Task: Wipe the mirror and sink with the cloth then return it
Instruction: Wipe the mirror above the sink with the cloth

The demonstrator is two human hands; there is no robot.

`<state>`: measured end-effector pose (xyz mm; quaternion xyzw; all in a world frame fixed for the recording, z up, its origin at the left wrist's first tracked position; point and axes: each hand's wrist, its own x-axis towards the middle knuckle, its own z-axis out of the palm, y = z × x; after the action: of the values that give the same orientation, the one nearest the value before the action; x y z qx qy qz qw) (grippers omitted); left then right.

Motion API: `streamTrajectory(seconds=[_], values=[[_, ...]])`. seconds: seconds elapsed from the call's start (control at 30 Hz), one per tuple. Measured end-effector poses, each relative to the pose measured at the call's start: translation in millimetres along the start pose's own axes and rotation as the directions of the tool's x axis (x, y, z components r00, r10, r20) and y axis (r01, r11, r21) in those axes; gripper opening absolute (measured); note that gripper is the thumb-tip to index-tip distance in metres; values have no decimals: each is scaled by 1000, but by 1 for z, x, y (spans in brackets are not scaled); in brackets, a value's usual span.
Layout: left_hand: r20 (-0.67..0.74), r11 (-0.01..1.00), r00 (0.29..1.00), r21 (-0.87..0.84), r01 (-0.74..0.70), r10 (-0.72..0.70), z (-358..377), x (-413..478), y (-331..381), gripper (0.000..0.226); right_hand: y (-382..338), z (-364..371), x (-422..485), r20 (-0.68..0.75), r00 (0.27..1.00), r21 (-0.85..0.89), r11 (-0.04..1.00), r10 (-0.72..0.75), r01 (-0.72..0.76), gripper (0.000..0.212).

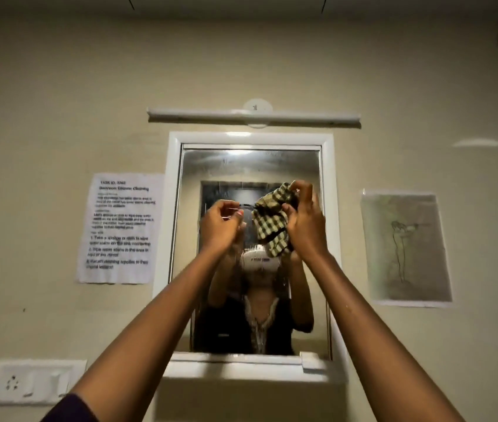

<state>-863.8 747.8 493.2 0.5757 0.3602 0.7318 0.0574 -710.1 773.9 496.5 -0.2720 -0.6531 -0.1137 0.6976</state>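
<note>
A white-framed mirror [220, 166] hangs on the beige wall in front of me, streaked with water drops and smears. Both my arms are raised in front of its middle. My right hand [304, 222] grips a bunched green-and-cream checked cloth [272, 226] by its upper right part, and the cloth hangs down to the left of that hand. My left hand [221, 225] is just left of the cloth with its fingers curled; it holds nothing that I can see. The sink is out of view below.
A tube light [253, 115] sits above the mirror. A printed task sheet [119, 228] is taped left of it, a drawing [406, 248] right of it. A white shelf [241, 365] runs under the mirror. A switch plate [34, 382] is at lower left.
</note>
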Motion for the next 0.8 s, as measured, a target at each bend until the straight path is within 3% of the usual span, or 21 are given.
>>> streamTrajectory(seconds=[0.1,0.2,0.43,0.57,0.7,0.8], values=[[-160,993,984,103,-59,75,-1,38,4,23,18,-3,53,-61,998,8,1000,30,-30,26],[-264,974,953,206,-96,150,-8,60,2,32,32,-4,92,-204,975,-69,995,-87,74,30],[-418,916,888,401,-12,194,-37,94,-14,47,58,9,148,-371,894,-160,966,-250,204,22],[-441,900,884,432,56,157,-57,112,-23,50,64,15,160,-492,825,-504,864,-279,-8,31],[-397,942,917,321,101,37,-66,119,-40,43,64,33,152,-419,889,-441,897,-184,-22,43],[-435,978,901,185,91,-2,-71,120,-42,45,56,56,139,-379,918,-478,874,-119,-84,58]])
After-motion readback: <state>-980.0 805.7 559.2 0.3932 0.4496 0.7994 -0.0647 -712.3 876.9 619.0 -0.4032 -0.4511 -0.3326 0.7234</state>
